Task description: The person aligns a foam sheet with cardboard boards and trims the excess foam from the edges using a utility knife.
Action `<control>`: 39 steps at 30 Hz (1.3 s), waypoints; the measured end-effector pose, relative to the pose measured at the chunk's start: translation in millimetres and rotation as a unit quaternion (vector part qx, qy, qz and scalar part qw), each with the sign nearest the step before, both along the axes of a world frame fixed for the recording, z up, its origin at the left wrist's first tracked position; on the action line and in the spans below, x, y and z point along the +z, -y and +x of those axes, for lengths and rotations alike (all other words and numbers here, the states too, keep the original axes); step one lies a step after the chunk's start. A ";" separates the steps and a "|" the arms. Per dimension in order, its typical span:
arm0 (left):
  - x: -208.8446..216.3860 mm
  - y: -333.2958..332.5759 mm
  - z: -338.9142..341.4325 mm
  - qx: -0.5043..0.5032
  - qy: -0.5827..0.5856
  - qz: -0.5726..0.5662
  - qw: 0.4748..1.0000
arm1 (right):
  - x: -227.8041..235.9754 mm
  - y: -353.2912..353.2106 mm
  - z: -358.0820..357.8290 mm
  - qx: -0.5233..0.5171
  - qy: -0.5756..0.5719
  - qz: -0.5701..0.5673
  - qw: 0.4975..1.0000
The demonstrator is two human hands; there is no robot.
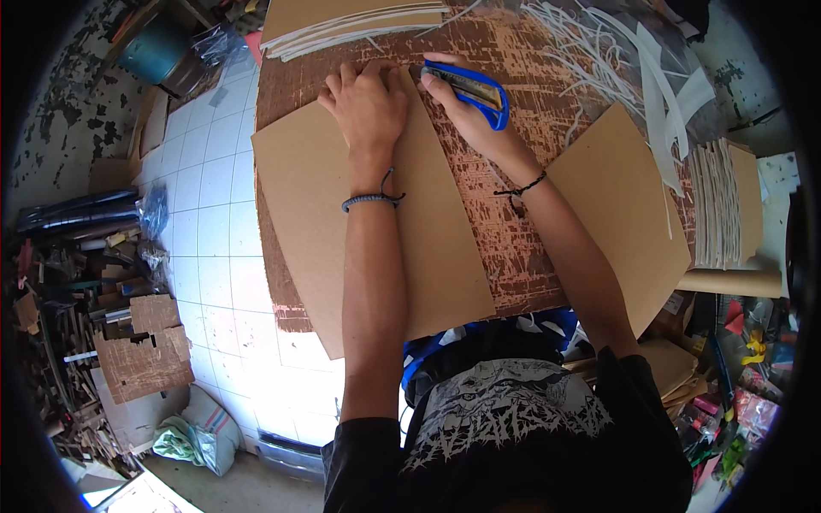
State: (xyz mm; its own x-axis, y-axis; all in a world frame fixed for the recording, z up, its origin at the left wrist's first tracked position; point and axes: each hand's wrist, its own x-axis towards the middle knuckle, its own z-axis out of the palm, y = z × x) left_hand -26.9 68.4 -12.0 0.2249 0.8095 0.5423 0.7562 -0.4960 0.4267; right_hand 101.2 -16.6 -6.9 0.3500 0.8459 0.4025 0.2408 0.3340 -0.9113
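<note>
My left hand presses down on the far end of a brown cardboard sheet, its fingers apart and bent at the tips. Just to the right, my right hand grips a box cutter with a blue loop-shaped handle. The cutter's front end is at the sheet's far right corner; the blade itself is too small to make out. A second brown sheet lies under and beside my right forearm. Both sheets rest on a scratched reddish-brown work board.
A stack of boards with white edges sits at the far side. Thin white strips heap at the far right, near another upright stack of sheets. Scrap wood and clutter fill the left side, beyond white floor tiles.
</note>
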 end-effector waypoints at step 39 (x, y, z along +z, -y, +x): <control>-10.3 -11.3 -0.6 0.003 -0.021 0.036 0.999 | 64.2 171.5 -43.1 0.006 0.138 -0.170 0.976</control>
